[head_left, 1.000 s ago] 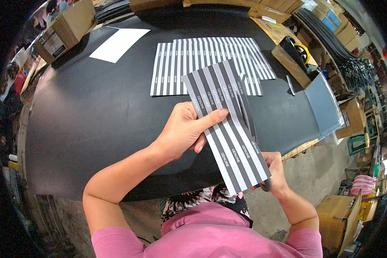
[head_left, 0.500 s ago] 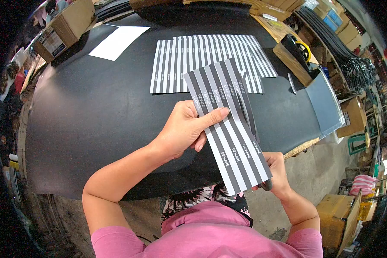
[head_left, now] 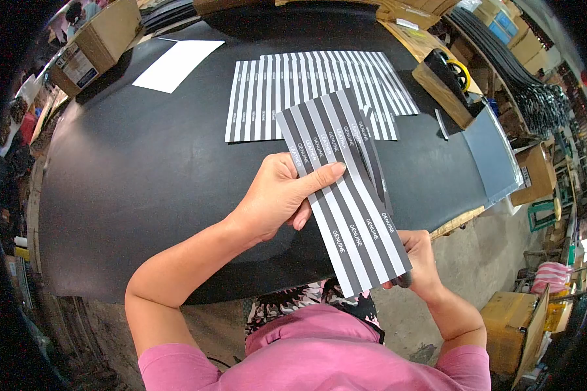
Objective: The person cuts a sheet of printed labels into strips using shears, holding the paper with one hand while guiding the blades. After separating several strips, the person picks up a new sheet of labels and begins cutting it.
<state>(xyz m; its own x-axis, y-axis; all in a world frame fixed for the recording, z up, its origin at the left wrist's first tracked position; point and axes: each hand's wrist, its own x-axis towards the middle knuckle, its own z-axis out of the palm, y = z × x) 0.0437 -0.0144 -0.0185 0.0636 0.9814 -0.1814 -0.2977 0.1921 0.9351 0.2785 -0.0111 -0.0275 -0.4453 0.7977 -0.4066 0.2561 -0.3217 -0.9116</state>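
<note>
My left hand (head_left: 277, 189) is closed on a striped sheet (head_left: 359, 221) of grey and white bands printed "GENUINE" and "LEATHER", its thumb flat on the front. The sheet is held tilted above the table. My right hand (head_left: 421, 260) is closed on a pair of scissors, whose dark handle (head_left: 404, 280) shows below the sheet's lower right corner. Most of the scissors are hidden behind the sheet. Along the right edge, a narrow striped strip (head_left: 370, 150) stands partly apart from the sheet. Several more striped sheets (head_left: 254, 98) lie overlapping on the black table beyond.
The black table (head_left: 130, 182) spans the view. On it lie a white sheet (head_left: 179, 65) at far left and a thin loose strip (head_left: 442, 124) at right. A box with a tape dispenser (head_left: 460, 81) stands at the right edge; a cardboard box (head_left: 94, 49) is at back left.
Both hands keep nearly the same pose on the sheet and scissors. The view has shifted very slightly, and the narrow strip at the sheet's right edge looks slightly changed in position.
</note>
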